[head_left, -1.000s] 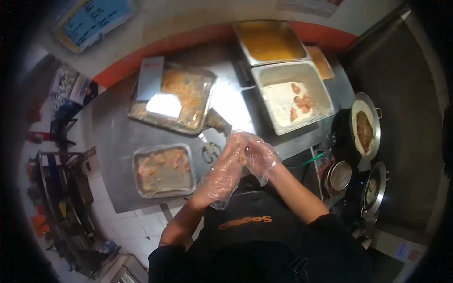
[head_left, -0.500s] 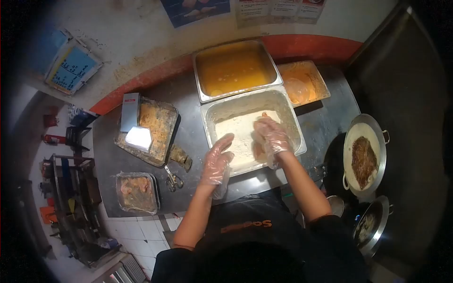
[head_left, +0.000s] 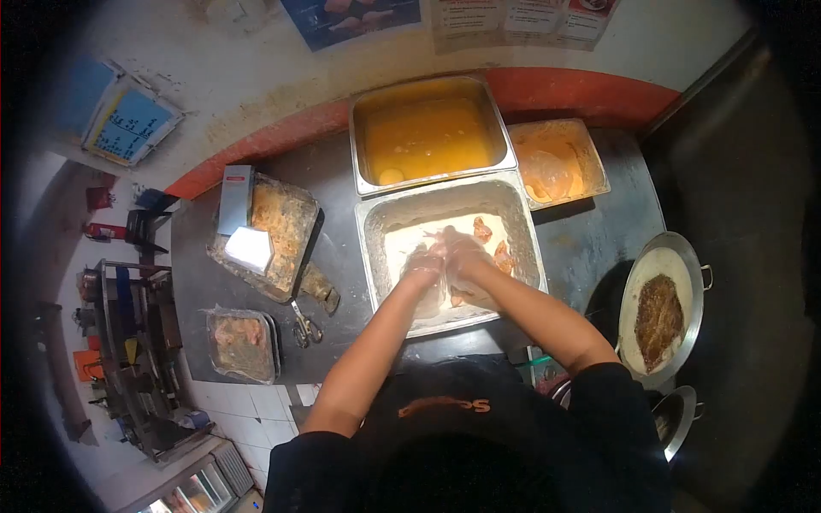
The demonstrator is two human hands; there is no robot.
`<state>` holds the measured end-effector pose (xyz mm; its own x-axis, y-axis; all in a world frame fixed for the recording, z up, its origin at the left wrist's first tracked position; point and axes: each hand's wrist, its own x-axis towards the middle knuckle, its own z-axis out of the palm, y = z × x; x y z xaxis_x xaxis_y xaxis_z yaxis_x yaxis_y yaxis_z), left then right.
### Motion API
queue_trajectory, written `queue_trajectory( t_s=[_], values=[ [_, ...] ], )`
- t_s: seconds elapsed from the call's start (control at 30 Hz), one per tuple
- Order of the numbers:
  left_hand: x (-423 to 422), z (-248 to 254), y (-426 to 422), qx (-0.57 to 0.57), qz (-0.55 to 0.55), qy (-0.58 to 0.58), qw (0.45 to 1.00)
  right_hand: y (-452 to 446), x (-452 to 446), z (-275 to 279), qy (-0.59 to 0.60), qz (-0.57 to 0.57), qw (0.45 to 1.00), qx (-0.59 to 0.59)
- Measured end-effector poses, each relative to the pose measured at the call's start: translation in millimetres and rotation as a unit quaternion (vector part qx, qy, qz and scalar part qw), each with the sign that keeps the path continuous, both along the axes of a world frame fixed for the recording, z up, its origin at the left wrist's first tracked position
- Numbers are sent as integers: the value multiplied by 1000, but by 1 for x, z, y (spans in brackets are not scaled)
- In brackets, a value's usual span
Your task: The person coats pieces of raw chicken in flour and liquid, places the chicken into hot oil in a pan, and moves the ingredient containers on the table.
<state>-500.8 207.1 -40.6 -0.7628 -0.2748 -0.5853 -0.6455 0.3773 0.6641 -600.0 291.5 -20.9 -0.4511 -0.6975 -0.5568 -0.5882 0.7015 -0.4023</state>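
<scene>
Both of my hands wear clear plastic gloves and are down in the white flour (head_left: 399,245) of a deep metal pan (head_left: 368,248). My left hand (head_left: 425,263) and my right hand (head_left: 459,254) are close together near the middle of it. Motion blur and flour hide their fingers, so I cannot see what they grip. Right of my right hand lie a reddish chicken piece (head_left: 482,229) and a second chicken piece (head_left: 503,256), partly floured. Another small piece (head_left: 457,299) shows below, by my right wrist.
Behind stands a pan of orange-yellow liquid (head_left: 432,137), beside an orange-stained tray (head_left: 560,162). Leftward are a crusted tray (head_left: 286,209) with a metal box (head_left: 236,201), scissors (head_left: 304,325) and a tray of raw meat (head_left: 244,335). Two-handled woks, one holding dark brown contents (head_left: 658,321), stand right.
My hands have come together in the middle of the flour; they were apart before. Reddish chicken pieces now show at the pan's right side. The camera view has shifted slightly.
</scene>
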Motion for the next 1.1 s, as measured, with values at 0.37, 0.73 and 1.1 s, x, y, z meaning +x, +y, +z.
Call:
queue_trajectory(
  t_s=[0.37, 0.73, 1.1],
  values=[
    [-26, 15, 10, -164, -59, 89, 981, 27, -34, -3, 81, -135, 986, -52],
    [15, 49, 34, -135, -265, -46, 954, 60, 5, 44, 107, 15, 981, 163],
    [8, 44, 16, 32, 123, 139, 982, 65, -21, 19, -236, -354, 890, -163]
  ],
)
